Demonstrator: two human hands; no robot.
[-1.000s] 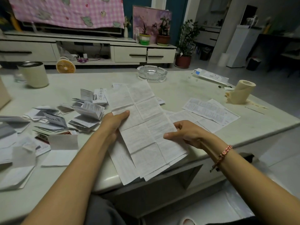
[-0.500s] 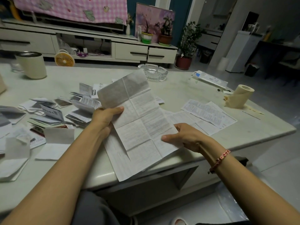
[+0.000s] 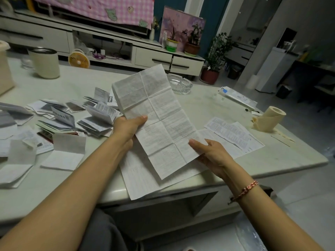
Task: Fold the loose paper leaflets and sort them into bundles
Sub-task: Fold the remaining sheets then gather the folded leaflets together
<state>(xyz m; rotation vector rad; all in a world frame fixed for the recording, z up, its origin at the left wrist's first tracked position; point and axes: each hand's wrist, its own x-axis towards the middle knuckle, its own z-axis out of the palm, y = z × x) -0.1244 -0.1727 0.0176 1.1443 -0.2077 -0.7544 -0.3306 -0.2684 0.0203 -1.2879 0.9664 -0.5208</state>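
Just beyond leaflet (image 3: 159,124): ashtray (image 3: 180,85), folded bundles (image 3: 97,118)

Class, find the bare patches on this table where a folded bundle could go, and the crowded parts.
Bare: the pale tabletop between the cream mug and the clear glass ashtray; also between that ashtray, the flat printed sheets and the beige paper roll. Crowded: the left side, heaped with folded white leaflets.

The leaflet (image 3: 159,124) is white with grey blocks of fine print, creased into a grid. Left of the leaflet are a cream mug (image 3: 45,65) and a yellow-orange fan (image 3: 79,59), right of it a beige paper roll (image 3: 272,118), beyond it a pink checked cloth (image 3: 90,8).
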